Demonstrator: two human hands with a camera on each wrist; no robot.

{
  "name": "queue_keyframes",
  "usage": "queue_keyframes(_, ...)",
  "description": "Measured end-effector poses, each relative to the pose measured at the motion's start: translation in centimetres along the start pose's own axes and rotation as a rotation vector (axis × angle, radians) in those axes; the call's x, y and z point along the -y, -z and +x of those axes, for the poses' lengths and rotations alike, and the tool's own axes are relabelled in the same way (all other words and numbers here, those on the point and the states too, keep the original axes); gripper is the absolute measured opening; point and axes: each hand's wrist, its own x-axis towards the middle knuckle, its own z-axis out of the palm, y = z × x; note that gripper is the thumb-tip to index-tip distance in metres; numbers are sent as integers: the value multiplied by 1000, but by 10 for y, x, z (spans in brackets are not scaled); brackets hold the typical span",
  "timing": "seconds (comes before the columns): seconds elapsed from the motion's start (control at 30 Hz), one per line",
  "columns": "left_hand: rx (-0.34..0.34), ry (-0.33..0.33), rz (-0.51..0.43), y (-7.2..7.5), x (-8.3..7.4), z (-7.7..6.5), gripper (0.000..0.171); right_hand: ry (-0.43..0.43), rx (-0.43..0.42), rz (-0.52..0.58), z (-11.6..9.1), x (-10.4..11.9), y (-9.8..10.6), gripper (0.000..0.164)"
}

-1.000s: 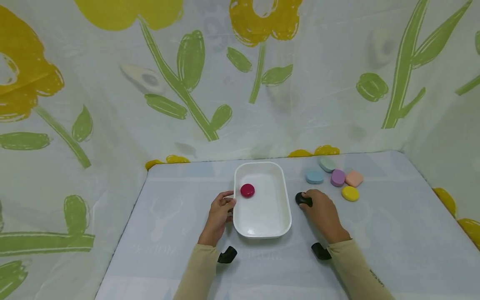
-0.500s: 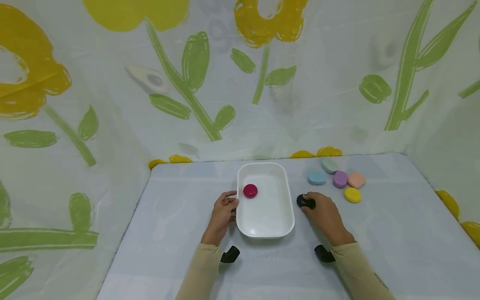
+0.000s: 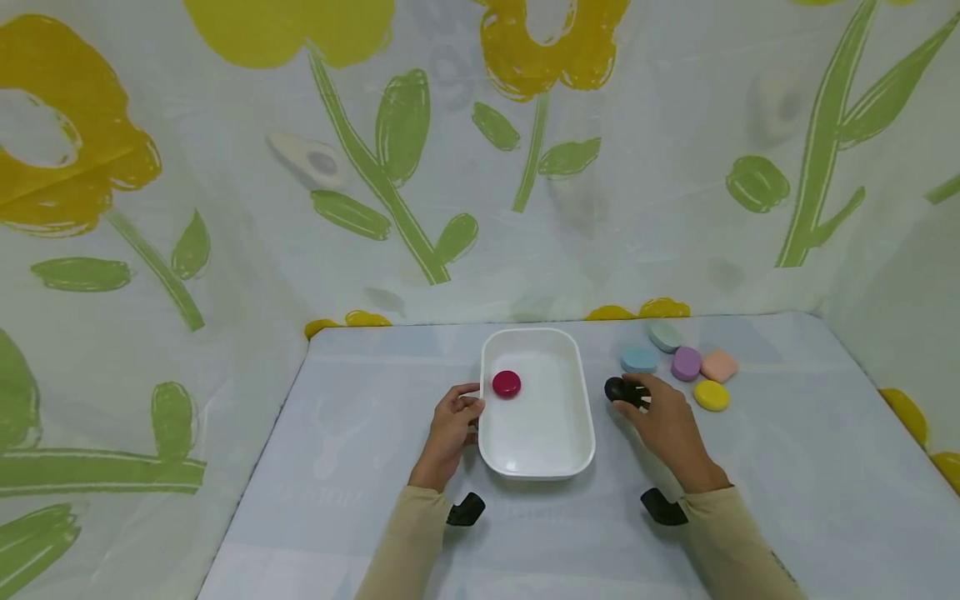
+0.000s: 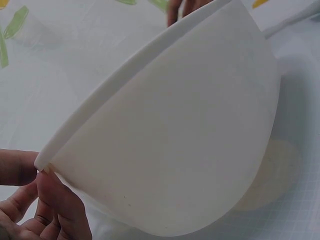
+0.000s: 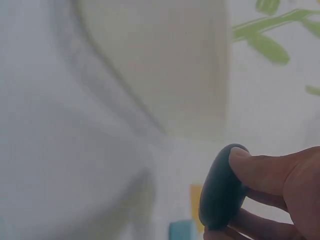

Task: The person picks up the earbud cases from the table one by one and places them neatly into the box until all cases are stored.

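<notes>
My left hand pinches the left rim of a white rectangular tub. In the left wrist view, thumb and finger meet at the rim of that tub. Inside it, toward the left side, lies a glossy red round piece. Just right of the tub, my right hand holds a smooth black rounded piece between thumb and fingers. Up close in the right wrist view, the same piece looks dark, thick and oval, raised off the table.
Behind the right hand lie a blue piece, a pale green one, a purple one, a peach one and a yellow one. A flower-printed curtain stands along the table's back edge.
My right hand has lifted the black piece from the table and moved it slightly away from me. The left hand keeps its hold on the tub. The head view has shifted a little.
</notes>
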Motion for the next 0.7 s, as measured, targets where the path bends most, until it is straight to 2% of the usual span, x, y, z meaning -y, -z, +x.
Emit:
queue_keyframes(0.13, -5, -1, 3, 0, 0, 1, 36, 52, -7, 87, 4, 16, 5, 51)
queue_keyframes(0.33, -2, -5, -4, -1, 2, 2, 36, 83, 34, 152, 14, 41, 0, 51)
queue_keyframes(0.5, -5, -10, 0, -3, 2, 1, 36, 94, 71, 153, 29, 58, -6, 52)
queue_keyframes(0.7, -5, -12, 11, -4, 2, 1, 36, 105, 130, 98, 51, 69, -20, 51)
